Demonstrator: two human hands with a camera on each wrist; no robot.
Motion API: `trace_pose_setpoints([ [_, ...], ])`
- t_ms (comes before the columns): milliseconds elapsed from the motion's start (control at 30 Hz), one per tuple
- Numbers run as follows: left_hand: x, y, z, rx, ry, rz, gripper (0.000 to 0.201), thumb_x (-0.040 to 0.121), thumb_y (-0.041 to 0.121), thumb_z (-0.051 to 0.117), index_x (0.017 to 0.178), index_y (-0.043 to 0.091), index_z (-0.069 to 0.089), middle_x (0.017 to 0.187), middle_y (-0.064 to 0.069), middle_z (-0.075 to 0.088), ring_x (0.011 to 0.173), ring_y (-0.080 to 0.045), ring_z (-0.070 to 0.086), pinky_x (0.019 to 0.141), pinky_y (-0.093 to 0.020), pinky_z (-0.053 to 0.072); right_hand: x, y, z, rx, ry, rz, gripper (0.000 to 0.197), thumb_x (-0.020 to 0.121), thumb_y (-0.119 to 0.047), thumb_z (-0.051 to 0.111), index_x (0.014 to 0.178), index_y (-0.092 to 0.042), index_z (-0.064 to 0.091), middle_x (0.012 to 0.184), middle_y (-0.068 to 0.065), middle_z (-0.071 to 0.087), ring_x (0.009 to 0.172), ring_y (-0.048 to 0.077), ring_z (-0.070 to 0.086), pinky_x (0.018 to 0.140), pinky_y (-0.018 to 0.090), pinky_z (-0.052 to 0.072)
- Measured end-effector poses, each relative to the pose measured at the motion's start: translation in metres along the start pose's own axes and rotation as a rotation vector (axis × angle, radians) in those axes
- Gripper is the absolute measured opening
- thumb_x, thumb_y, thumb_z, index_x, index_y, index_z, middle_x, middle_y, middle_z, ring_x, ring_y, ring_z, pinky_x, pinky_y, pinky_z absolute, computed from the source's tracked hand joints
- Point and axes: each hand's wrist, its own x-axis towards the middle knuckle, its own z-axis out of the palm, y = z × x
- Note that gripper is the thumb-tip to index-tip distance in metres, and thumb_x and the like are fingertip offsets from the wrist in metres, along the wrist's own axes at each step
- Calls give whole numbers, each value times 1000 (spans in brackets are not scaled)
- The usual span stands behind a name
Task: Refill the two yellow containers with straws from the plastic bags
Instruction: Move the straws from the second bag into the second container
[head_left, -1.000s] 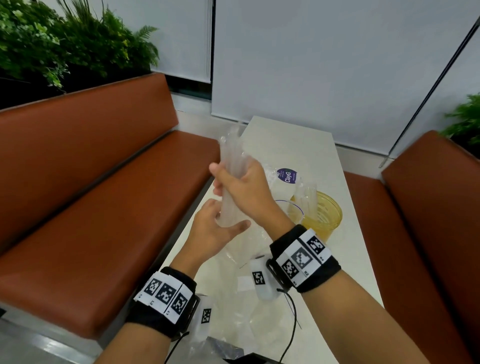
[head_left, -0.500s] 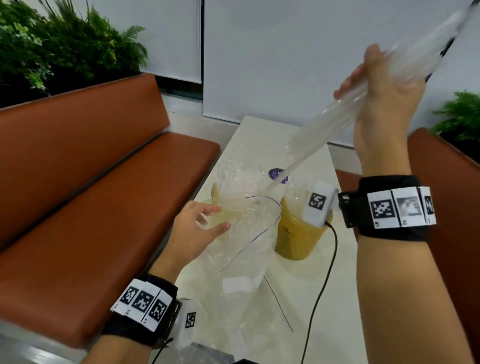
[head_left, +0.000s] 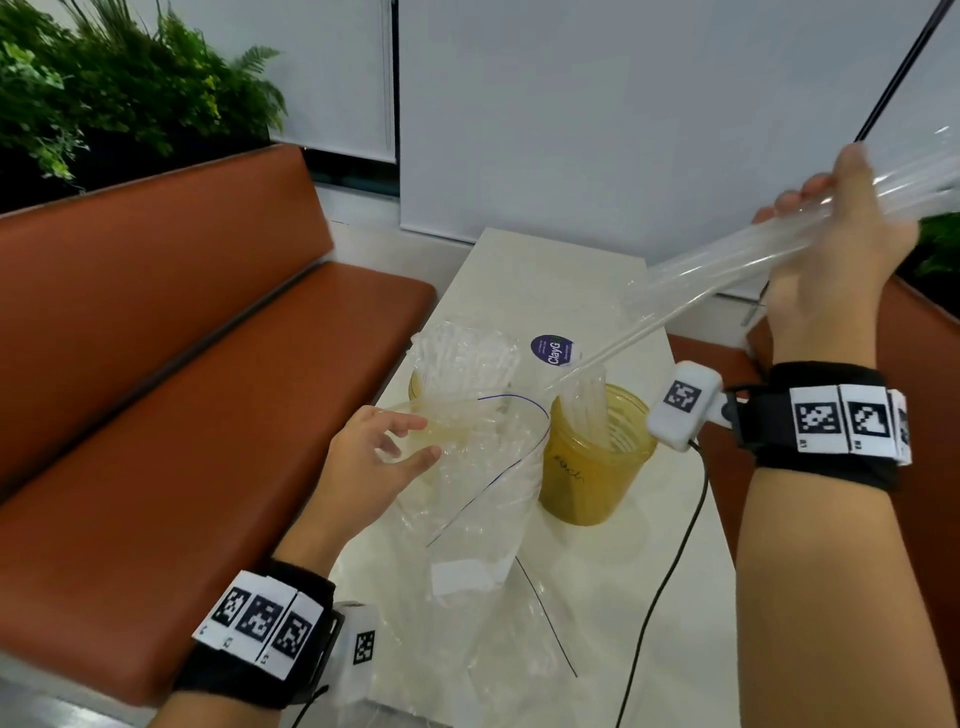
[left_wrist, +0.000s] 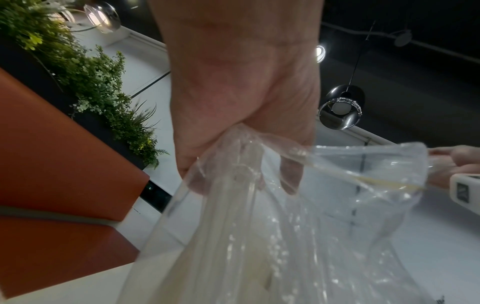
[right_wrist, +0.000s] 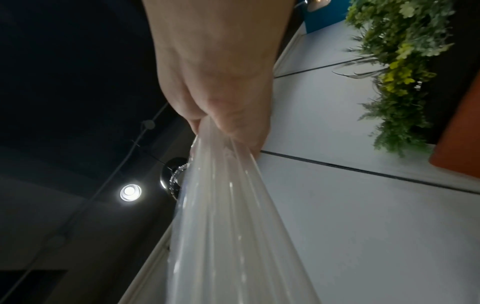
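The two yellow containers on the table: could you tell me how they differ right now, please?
The left container is packed with clear straws and mostly hidden behind the plastic bag held by the left hand. The right container stands in plain sight, holds only a few straws and bears handwriting. Both are translucent yellow and upright.

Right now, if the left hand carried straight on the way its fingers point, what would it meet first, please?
The left hand already holds the plastic bag; beyond the film, probably the far yellow container packed with straws, though depth is unclear.
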Motion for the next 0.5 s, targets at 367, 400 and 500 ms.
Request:
trace_pose_setpoints([
  [367,1,8,7,2,-8,8,25,81,35,83,103,30,75,105,11,61,88,-12,65,69,-14,43,-10,55,-16,-532,-177,-224,30,92,-24,68,97,4,58,71,15,64,57,21,61,56,37,56],
  [400,1,9,7,-3,-13,10,25,81,34,82,104,29,75,105,11,61,88,-12,65,69,-14,43,-12,66,-22,-561,-186,-216,38,92,-25,68,101,10,59,76,20,65,58,19,62,57,32,55],
  [500,-1,12,7,-10,-21,10,25,81,34,82,104,28,75,104,12,61,88,-12,65,69,-13,42,-18,97,-37,-637,-236,-191,42,95,-26,67,114,10,58,82,18,67,63,16,64,60,27,56],
])
